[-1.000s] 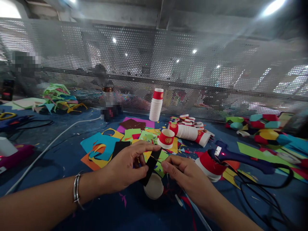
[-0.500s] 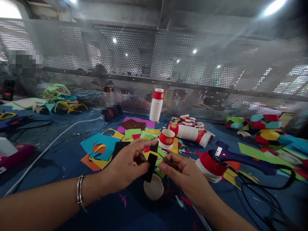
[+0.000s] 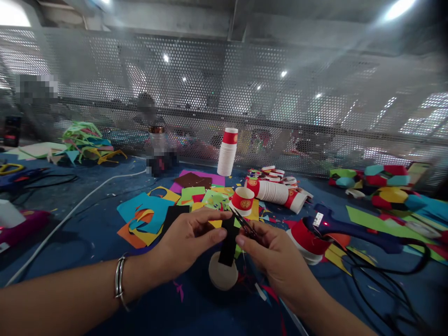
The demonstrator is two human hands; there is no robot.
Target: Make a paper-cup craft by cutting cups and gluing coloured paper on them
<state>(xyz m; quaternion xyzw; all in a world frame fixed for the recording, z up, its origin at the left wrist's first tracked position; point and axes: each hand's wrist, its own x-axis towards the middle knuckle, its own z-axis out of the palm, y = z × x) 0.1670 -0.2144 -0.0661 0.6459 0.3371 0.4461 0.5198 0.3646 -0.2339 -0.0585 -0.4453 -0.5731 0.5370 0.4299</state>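
My left hand (image 3: 194,235) pinches a black paper strip (image 3: 228,245) between thumb and fingers. The strip hangs upright, its lower end in front of a round, pale cup-like piece (image 3: 224,280). Closed around a small pair of dark scissors (image 3: 247,224), my right hand (image 3: 275,252) is just right of the strip. The blades point up and left beside the strip's upper edge; the scissors' handles are mostly hidden by my fingers. Behind both hands stands a red and white paper cup (image 3: 242,203).
Coloured paper sheets (image 3: 145,210) and scraps cover the middle of the blue table (image 3: 87,200). A tall cup stack (image 3: 227,154) stands behind, with a lying stack (image 3: 273,191) to its right. A blue glue gun (image 3: 353,231) rests on a cup (image 3: 308,242), its black cable trailing right.
The black paper has turned from a folded, slanted position to one hanging strip facing me. The scissors have come up beside its top edge, and their blades show more plainly.
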